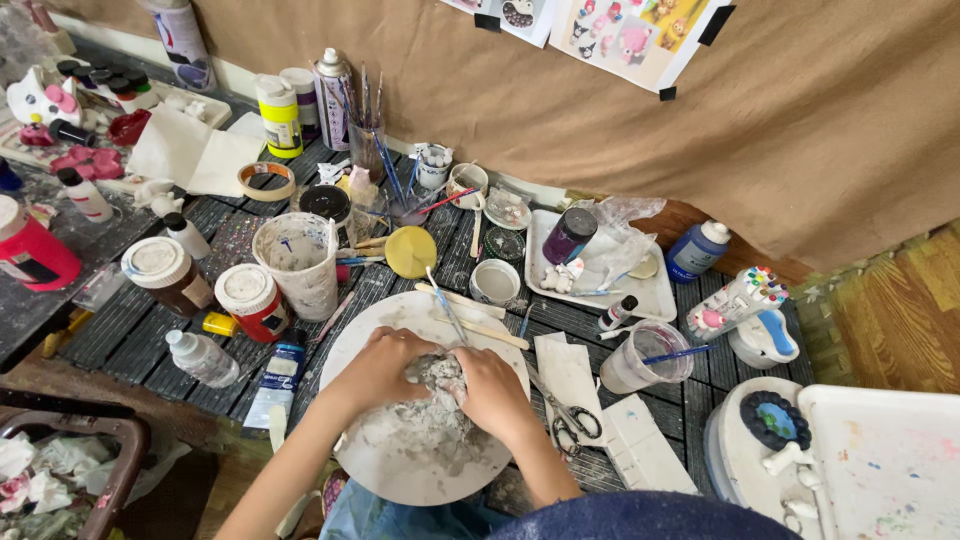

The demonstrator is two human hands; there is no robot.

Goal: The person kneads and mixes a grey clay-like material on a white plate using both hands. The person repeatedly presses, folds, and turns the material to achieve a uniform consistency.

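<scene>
- Left hand: curled over the left side of a lump of grey-white clay, fingers pressed into it; gripping the lump.
- Right hand: closed on the right side of the same lump, knuckles up, fingers bent round it. The two hands nearly meet across the top of the clay.
- Clay: pale grey, rough and crumbly, with a torn, uneven surface. Looser smears and crumbs spread from beneath the hands toward the person's body.
- Location of clay: between both hands, resting on a round white board that lies on the dark slatted counter. The board is dusted with grey residue.
- Just beyond the fingertips: a thin brush and two flat wooden sticks lie across the far rim of the board.
- Right of the right hand: scissors on the counter, just beside a white strip of paper; further right, a clear cup with a blue-handled brush in it.
- Left of the left hand: a paint tube near the board's edge; a small clear bottle further out.
- Beyond the left hand: a paint-stained plastic cup and a red jar with a white lid.
- Beyond the right hand: a small white pot and a white tray with a purple jar on it.
</scene>
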